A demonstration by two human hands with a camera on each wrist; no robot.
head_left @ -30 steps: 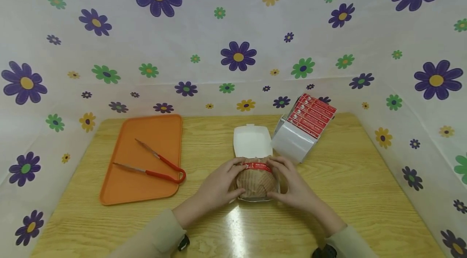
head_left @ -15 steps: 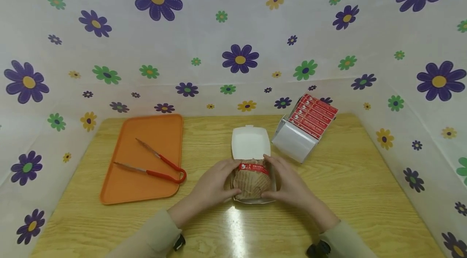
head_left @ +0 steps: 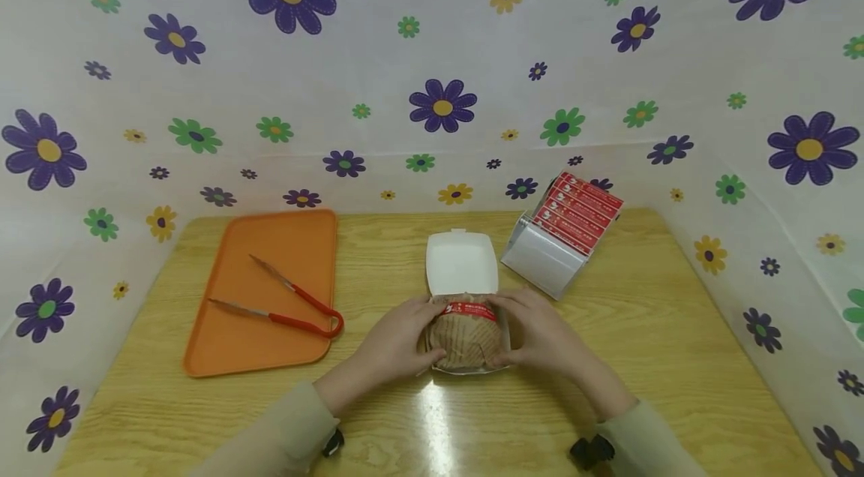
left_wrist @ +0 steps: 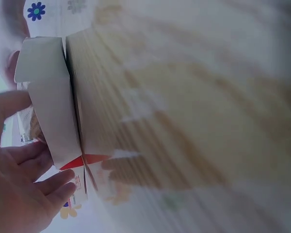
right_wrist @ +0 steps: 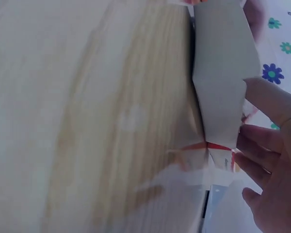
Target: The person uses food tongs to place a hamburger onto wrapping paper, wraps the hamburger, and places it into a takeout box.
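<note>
A bundle wrapped in brown paper (head_left: 466, 336), with a red sticker (head_left: 470, 308) across its far side, sits in a white paper box (head_left: 461, 262) whose lid stands open behind it. My left hand (head_left: 403, 334) cups the bundle's left side and my right hand (head_left: 536, 333) cups its right side, fingers curled round it, thumbs near the sticker. In the left wrist view the left hand (left_wrist: 24, 189) lies against the box wall (left_wrist: 48, 111). The right wrist view has the right hand (right_wrist: 271, 165) against the box wall (right_wrist: 223, 82).
An orange tray (head_left: 229, 342) lies at the left with red-handled tongs (head_left: 290, 308) on it. A roll of red stickers on a grey holder (head_left: 563, 237) stands just behind and right of the box. The wooden table (head_left: 675, 357) is walled by flowered sheets.
Almost nothing. Both hands stay round the wrapped bundle and their fingers shift slightly along its sides.
</note>
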